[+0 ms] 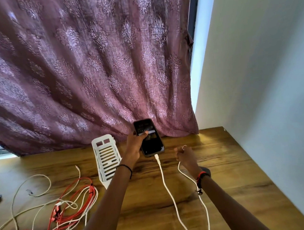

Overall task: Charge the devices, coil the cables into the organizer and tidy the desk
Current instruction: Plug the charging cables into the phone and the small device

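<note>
The left hand (136,145) grips the phone (151,141), thumb on its lit screen, with a white charging cable (167,185) plugged into its lower end. Just right of the phone the right hand (185,156) curls around another white lead (187,176); the white organizer (106,157) stands just left of it.

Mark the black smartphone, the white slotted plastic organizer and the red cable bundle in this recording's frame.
black smartphone (152,143), head view, lower screen
white slotted plastic organizer (107,158), head view, slotted panel
red cable bundle (91,191), head view, bunched right end
</note>
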